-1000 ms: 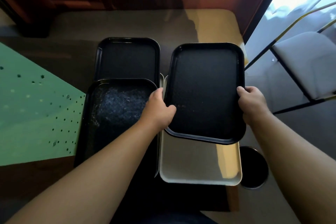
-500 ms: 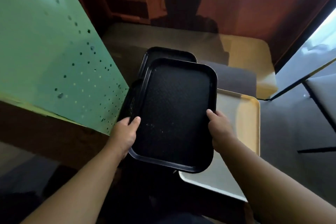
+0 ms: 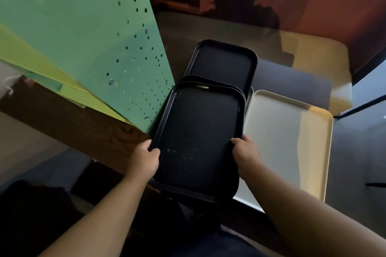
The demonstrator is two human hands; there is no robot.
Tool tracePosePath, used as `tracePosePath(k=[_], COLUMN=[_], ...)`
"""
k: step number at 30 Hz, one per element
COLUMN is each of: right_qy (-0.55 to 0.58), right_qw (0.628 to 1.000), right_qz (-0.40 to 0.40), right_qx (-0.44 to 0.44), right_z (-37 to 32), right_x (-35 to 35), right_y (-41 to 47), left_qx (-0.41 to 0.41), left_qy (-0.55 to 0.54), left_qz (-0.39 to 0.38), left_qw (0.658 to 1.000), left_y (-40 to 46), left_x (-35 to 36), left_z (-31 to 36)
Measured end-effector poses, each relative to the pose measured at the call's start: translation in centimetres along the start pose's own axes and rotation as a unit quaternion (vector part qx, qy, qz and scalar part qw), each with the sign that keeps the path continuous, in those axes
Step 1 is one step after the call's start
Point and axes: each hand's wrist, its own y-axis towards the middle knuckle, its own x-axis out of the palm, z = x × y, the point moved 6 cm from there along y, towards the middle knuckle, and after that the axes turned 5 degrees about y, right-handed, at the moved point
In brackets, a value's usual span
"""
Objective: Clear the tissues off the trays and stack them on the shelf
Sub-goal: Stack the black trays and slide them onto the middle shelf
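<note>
Both my hands grip a black tray by its long sides, my left hand on the left rim and my right hand on the right rim. It lies over a second black tray whose far rim shows just beyond it. A third black tray lies farther back. A cream tray sits to the right on the table. No tissues are visible on any tray.
A green perforated panel slants up at the left, close to the trays. A dark wooden edge runs below it. The table top reaches back to a reddish wall. A dark mat lies behind the cream tray.
I carried the black tray from above the cream tray leftward and set it down over the near black tray. My view has swung left, so the cream tray now lies uncovered.
</note>
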Motion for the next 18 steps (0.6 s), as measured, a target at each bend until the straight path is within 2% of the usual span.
tracePosePath(k=[10,14,18], right_qy=[0.054,0.083,0.115], right_qw=[0.998,0.996,0.993], right_qz=[-0.01,-0.004,-0.007], right_qx=[-0.023,-0.029,0.007], right_z=[0.7,0.8,0.6], right_x=[0.0,-0.3,-0.8], right_y=[-0.8,-0.8,-0.7], left_qx=[-0.006,-0.001,-0.008], left_qy=[-0.026,-0.009,0.0], left_qz=[-0.026,-0.002,0.026], left_qw=[0.999,1.0,1.0], left_y=[0.3,0.3,-0.4], left_x=[0.2,-0.3,-0.7], left_z=[-0.2,0.3,1.3])
